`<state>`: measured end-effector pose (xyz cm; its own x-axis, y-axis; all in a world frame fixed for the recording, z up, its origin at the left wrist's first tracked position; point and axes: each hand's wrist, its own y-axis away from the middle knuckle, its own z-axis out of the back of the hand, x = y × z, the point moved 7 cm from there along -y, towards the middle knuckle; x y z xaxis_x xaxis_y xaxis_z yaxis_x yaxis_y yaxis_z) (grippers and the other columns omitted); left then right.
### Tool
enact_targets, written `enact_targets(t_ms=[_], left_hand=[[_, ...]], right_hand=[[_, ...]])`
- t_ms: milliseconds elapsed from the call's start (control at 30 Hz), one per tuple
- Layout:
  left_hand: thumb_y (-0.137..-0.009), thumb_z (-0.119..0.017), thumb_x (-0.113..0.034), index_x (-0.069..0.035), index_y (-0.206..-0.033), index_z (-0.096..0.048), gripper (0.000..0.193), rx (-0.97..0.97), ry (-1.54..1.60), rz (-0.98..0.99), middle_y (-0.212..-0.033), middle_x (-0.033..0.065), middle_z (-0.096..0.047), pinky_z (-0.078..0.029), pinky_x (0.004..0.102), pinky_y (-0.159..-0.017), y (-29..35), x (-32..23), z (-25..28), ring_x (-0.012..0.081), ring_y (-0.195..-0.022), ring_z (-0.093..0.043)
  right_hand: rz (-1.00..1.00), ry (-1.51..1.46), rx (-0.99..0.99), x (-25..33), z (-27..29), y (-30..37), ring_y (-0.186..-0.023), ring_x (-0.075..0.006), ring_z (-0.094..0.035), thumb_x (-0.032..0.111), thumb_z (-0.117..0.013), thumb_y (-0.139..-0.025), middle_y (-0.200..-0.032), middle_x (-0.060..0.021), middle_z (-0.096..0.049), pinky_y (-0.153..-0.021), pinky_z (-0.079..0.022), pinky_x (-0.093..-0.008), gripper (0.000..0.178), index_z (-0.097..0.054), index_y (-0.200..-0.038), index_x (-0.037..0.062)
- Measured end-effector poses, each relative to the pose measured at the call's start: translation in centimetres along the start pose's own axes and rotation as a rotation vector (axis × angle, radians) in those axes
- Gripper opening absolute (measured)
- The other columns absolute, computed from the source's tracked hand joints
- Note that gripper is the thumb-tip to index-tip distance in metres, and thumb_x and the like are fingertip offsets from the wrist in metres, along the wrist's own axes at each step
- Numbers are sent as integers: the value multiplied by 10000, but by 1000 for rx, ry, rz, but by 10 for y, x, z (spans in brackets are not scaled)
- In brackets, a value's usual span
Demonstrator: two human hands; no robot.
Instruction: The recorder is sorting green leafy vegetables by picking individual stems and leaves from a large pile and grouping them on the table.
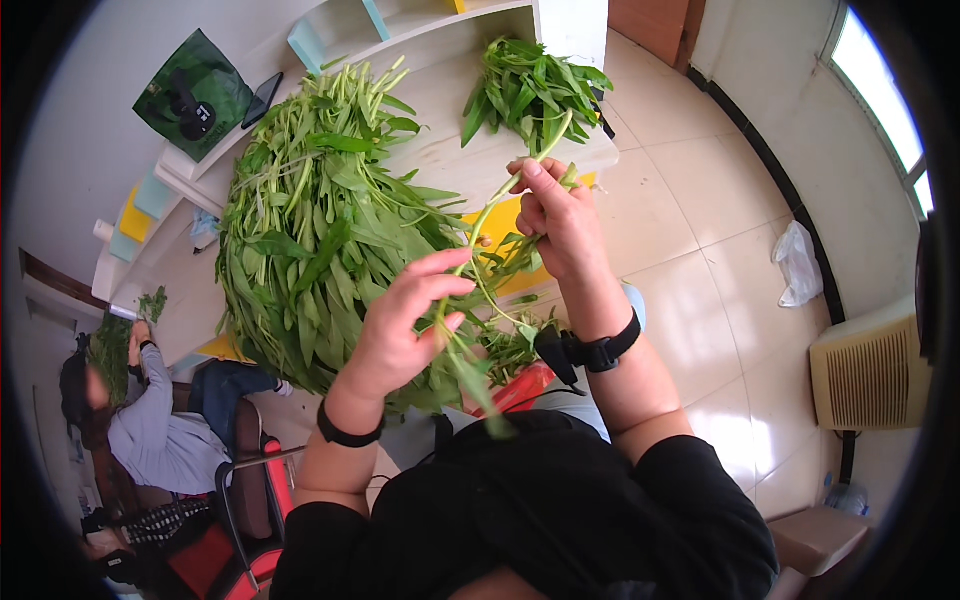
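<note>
A long green stalk of water spinach [486, 213] stretches slantwise between my hands, its leafy end hanging blurred toward my lap. My right hand [560, 215] pinches the stalk's upper part between thumb and fingers, with some leaves under its palm. Lower down, my left hand [405, 320] has thumb and fingertips curled about the same stalk. A big heap of water spinach [330, 230] covers the desk by my left hand. Beyond my right hand lies a smaller bunch of leafy stalks [530, 85]. Loose greens [510, 345] sit below my hands, above a red item [522, 388] partly hidden by them.
A green bag [195, 95] and a dark phone [262, 100] are at the desk's back left. Another person [165, 430] sits at the left, handling greens. A white plastic bag [797, 263] lies on the tiled floor; a cardboard box [820, 538] stands lower right.
</note>
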<state>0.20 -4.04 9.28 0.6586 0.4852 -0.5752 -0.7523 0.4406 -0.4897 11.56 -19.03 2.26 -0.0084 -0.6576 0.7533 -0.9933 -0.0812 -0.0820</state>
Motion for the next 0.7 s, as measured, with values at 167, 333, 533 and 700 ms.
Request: enact_targets(t_ms=[167, 333, 533, 700], left_hand=[[-779, -537, 118, -24, -1031, -592, 294, -222, 7, 120, -1000, 89, -604, -457, 249, -679, -14, 34, 46, 148, -738, -564], [-753, -687, -12, -19, -967, -647, 218, -255, -95, 117, -921, 35, -611, -432, 240, -652, -58, 18, 35, 106, -712, -521], [-750, -698, -29, -14, -912, -664, 166, -171, -80, 200, -832, 48, -619, -446, 252, -638, -58, 30, 16, 123, -677, -527], [-771, -679, -17, -7, -893, -664, 123, -129, -65, 172, -828, 50, -625, -448, 246, -645, -56, 31, 10, 122, -694, -545]], right_hand=[[-36, 386, 106, -5, -11, 12, -478, -22, -361, 255, -596, -911, -715, 13, -533, -453, -305, -198, 250, -629, -960, 12], [62, 721, 247, -24, -26, 31, -659, -119, -526, 201, -657, -862, -725, -56, -608, -618, -446, -286, 197, -630, -936, 20], [138, 884, 300, -30, -20, 39, -679, -226, -578, 198, -660, -850, -738, -133, -605, -655, -464, -336, 202, -618, -915, 12], [120, 846, 291, -28, -7, 41, -698, -228, -589, 210, -659, -853, -762, -121, -628, -669, -471, -331, 217, -630, -929, 9]])
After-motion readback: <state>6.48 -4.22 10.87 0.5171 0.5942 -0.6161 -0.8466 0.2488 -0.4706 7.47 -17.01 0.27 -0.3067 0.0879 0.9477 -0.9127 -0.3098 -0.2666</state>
